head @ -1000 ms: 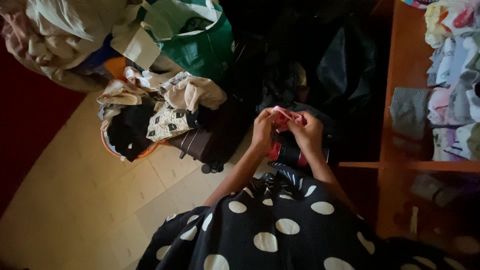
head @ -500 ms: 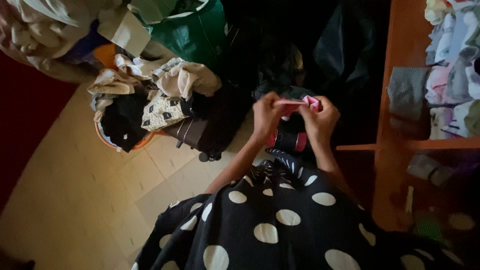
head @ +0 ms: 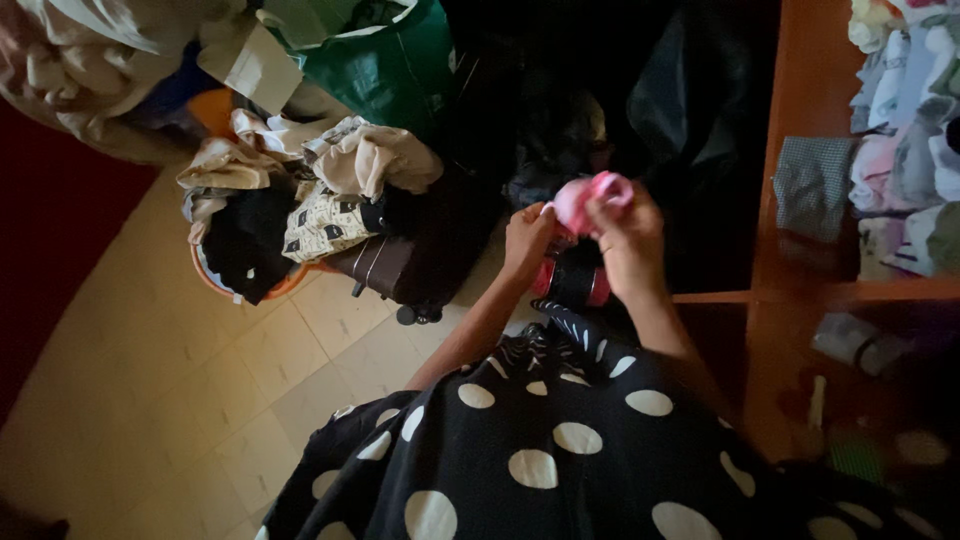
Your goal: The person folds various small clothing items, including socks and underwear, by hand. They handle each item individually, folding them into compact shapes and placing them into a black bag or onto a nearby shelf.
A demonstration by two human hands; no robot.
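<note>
Both hands were raised before the chest, left hand (head: 527, 243) and right hand (head: 628, 240) pinching a small pink cloth (head: 590, 196) between them

A black garment (head: 560, 450) printed with large white polka dots is worn; it fills the lower middle of the view. Near the top of the garment, a narrow panel (head: 560, 345) of black-and-white stripes is seen in place of the dots. Both forearms are bare, with no sleeves reaching them. The left hand (head: 527, 240) and the right hand (head: 628, 245) are uncovered; no gloves are worn. Whether rings or bracelets are worn cannot be made out in the dim light.
</note>
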